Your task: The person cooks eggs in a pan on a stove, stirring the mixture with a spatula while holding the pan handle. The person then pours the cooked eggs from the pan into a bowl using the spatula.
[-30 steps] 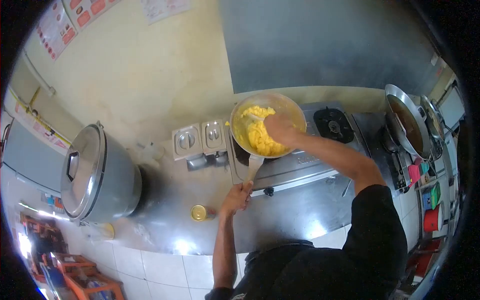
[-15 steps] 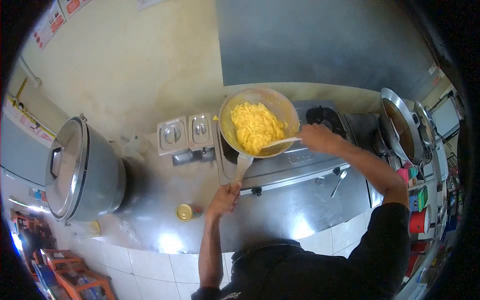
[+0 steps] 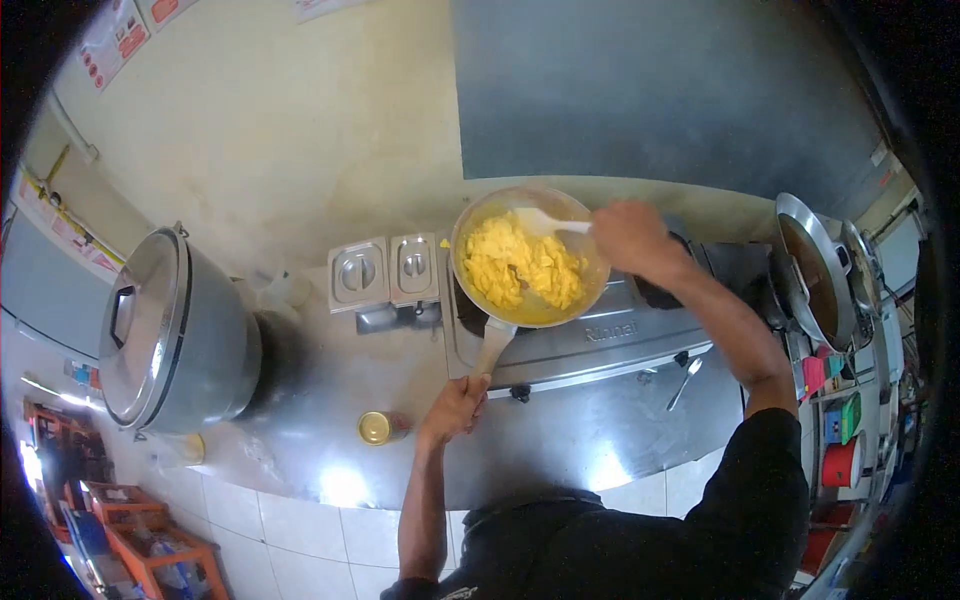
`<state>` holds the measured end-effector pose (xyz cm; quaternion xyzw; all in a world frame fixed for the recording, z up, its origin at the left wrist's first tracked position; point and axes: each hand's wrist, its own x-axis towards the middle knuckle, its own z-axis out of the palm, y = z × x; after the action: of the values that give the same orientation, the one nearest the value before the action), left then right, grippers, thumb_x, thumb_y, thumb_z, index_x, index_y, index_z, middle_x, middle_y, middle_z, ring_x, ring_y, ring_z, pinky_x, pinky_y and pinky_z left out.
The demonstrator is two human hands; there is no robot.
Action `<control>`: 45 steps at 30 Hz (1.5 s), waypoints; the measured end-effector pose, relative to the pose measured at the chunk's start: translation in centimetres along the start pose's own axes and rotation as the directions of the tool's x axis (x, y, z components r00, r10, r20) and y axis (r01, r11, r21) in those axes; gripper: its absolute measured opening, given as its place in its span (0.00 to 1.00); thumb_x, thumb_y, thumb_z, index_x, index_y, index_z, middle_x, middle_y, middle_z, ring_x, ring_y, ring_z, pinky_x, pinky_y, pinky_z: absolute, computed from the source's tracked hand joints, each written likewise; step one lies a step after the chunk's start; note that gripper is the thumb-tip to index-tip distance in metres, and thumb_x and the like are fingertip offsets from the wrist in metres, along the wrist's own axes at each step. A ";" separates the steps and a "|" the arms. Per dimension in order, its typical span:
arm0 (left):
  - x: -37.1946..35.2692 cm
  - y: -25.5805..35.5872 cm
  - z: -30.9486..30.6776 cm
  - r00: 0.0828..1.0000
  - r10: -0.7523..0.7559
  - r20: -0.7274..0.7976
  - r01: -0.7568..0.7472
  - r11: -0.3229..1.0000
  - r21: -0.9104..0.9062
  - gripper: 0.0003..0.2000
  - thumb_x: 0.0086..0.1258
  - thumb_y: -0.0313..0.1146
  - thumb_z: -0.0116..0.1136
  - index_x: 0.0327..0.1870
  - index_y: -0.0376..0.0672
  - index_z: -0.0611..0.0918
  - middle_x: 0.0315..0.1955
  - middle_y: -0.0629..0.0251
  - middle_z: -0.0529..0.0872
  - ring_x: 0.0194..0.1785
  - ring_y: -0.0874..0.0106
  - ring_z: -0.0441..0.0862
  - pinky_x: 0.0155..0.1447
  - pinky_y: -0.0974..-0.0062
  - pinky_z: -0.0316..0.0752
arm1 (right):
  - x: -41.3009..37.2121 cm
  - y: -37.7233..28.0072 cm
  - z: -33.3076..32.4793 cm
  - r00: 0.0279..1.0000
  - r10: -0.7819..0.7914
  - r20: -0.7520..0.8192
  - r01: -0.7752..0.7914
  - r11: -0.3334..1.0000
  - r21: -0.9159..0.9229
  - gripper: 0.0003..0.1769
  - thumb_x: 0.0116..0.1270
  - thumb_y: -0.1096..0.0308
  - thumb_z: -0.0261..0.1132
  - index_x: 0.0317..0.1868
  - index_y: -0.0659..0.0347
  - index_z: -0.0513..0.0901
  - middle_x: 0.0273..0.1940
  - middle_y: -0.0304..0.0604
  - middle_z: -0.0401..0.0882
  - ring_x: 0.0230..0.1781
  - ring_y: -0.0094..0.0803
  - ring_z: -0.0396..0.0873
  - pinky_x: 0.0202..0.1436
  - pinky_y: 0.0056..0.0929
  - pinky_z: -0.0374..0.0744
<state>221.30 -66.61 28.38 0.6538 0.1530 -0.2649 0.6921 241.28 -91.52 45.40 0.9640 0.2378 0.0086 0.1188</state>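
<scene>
My left hand [image 3: 455, 408] is wrapped round the pale handle of a frying pan [image 3: 590, 292], which sits over the left burner of a steel gas stove [image 3: 570, 350]. Soft yellow scrambled eggs [image 3: 515, 262] fill much of the pan, and a bare patch shows near its front. Above the pan's right rim, my right hand [image 3: 635, 240] grips a white spatula [image 3: 560, 224], whose blade is in the pan at the eggs' far edge. Left of my left wrist stands a can with a gold lid [image 3: 375, 428].
A large lidded metal pot [image 3: 185, 330] stands on the left. Two lidded steel containers [image 3: 358, 275] sit beside the stove. A spoon [image 3: 684, 385] lies on the counter's right part. Further right is a big wok [image 3: 812, 270] with brown liquid.
The spatula has swung from the pan's front right to its back, carried up by my right hand. The eggs have spread into a looser, broken heap. My left hand keeps its hold.
</scene>
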 end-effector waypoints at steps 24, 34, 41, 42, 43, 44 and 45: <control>-0.3 0.2 -0.3 0.999 0.025 -0.044 -0.021 0.996 0.089 0.23 0.72 0.55 0.51 0.25 0.43 0.72 0.15 0.73 0.68 0.15 0.81 0.64 0.17 0.80 0.60 | 1.0 2.4 14.1 0.925 -0.355 -0.138 0.378 0.898 0.224 0.21 0.67 0.71 0.55 0.61 0.63 0.72 0.51 0.59 0.76 0.48 0.53 0.79 0.50 0.47 0.78; -0.1 -0.1 -0.7 0.999 0.032 -0.044 -0.029 0.997 0.069 0.22 0.73 0.52 0.52 0.25 0.44 0.71 0.14 0.74 0.66 0.14 0.81 0.62 0.16 0.79 0.58 | -6.5 0.4 2.8 0.974 -0.199 0.104 0.183 0.972 0.146 0.14 0.65 0.71 0.54 0.47 0.63 0.80 0.39 0.56 0.81 0.38 0.51 0.83 0.42 0.47 0.81; 0.3 -0.7 -0.6 0.999 0.040 -0.029 -0.038 0.998 0.055 0.21 0.73 0.51 0.52 0.26 0.43 0.71 0.14 0.76 0.65 0.13 0.82 0.61 0.15 0.80 0.56 | -3.4 -3.3 10.1 0.997 -0.072 -0.031 0.077 0.980 0.181 0.10 0.59 0.73 0.58 0.39 0.65 0.83 0.34 0.57 0.83 0.36 0.52 0.84 0.42 0.45 0.82; 0.2 -0.6 -0.5 0.998 0.051 -0.024 -0.050 0.998 0.046 0.21 0.72 0.51 0.52 0.26 0.43 0.71 0.14 0.76 0.65 0.13 0.82 0.60 0.15 0.81 0.55 | -2.2 -3.2 9.0 1.000 -0.028 0.015 0.025 0.986 0.164 0.09 0.60 0.73 0.58 0.36 0.66 0.84 0.34 0.58 0.83 0.38 0.52 0.84 0.42 0.46 0.82; 0.0 -0.6 -0.5 0.998 0.064 -0.021 -0.063 0.997 0.036 0.21 0.72 0.51 0.53 0.26 0.43 0.71 0.14 0.76 0.65 0.12 0.82 0.60 0.15 0.81 0.54 | -1.7 -3.4 7.9 0.998 0.016 0.058 -0.024 0.989 0.144 0.09 0.60 0.73 0.57 0.34 0.67 0.84 0.34 0.59 0.83 0.39 0.51 0.84 0.43 0.47 0.81; -0.1 -0.3 -0.5 0.997 0.072 -0.026 -0.071 0.997 0.039 0.21 0.72 0.51 0.53 0.26 0.43 0.71 0.14 0.76 0.65 0.12 0.82 0.60 0.15 0.81 0.54 | -2.1 -3.8 6.0 0.999 0.015 0.049 -0.022 0.989 0.144 0.09 0.60 0.73 0.57 0.34 0.67 0.84 0.34 0.59 0.83 0.39 0.51 0.84 0.43 0.47 0.81; -0.1 -0.1 -0.5 0.998 0.064 -0.029 -0.063 0.998 0.029 0.21 0.72 0.51 0.53 0.26 0.43 0.71 0.14 0.76 0.64 0.12 0.82 0.60 0.15 0.80 0.53 | -2.7 -3.9 3.9 0.999 -0.048 0.025 0.044 0.989 0.138 0.10 0.60 0.73 0.58 0.34 0.67 0.84 0.34 0.59 0.83 0.39 0.51 0.84 0.42 0.47 0.81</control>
<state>221.18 -66.14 28.32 0.6718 0.1389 -0.2352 0.6886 237.34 -90.29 40.83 0.9642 0.2580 -0.0244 0.0555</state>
